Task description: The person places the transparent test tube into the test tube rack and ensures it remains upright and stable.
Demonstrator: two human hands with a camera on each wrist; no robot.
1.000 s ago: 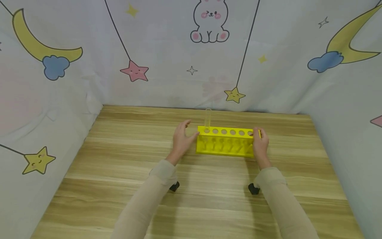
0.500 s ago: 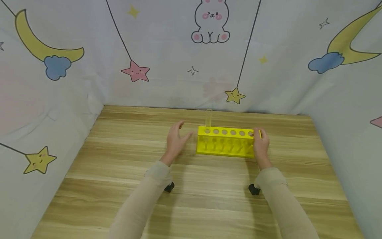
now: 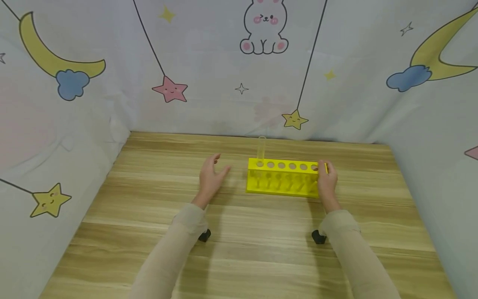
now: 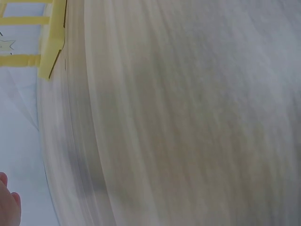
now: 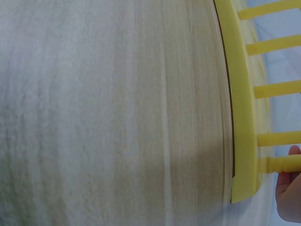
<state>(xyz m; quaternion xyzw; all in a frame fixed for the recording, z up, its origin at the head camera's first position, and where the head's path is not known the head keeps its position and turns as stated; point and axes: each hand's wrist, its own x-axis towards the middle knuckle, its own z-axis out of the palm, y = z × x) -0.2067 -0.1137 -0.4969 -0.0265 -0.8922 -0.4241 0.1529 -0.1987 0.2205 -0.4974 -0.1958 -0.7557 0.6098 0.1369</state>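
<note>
Our right hand (image 3: 326,182) grips the right end of the yellow test tube rack (image 3: 284,177), fingers curled over its top edge and thumb against the near side. In the right wrist view a fingertip (image 5: 288,190) shows at the lower right corner, touching one of the rack's yellow pegs (image 5: 284,164). Our left hand (image 3: 210,177) hovers over the wooden table (image 3: 239,249), near the rack's left end but apart from it, with fingers loosely spread and relaxed and nothing held. The left wrist view shows only the edge of that hand (image 4: 8,207) at the bottom left, and a corner of the rack (image 4: 51,42) at the top left.

The rack stands upright toward the back middle of the table, its long side facing us, with a row of round holes along the top. One clear glass test tube (image 3: 261,148) stands upright in the leftmost hole; the other holes look unfilled.

Both our forearms are in beige sleeves (image 3: 179,245), with a small black wrist camera (image 3: 318,237) under each. A pale fabric backdrop (image 3: 209,62) printed with stars, moons, clouds and a rabbit surrounds the table on three sides.
</note>
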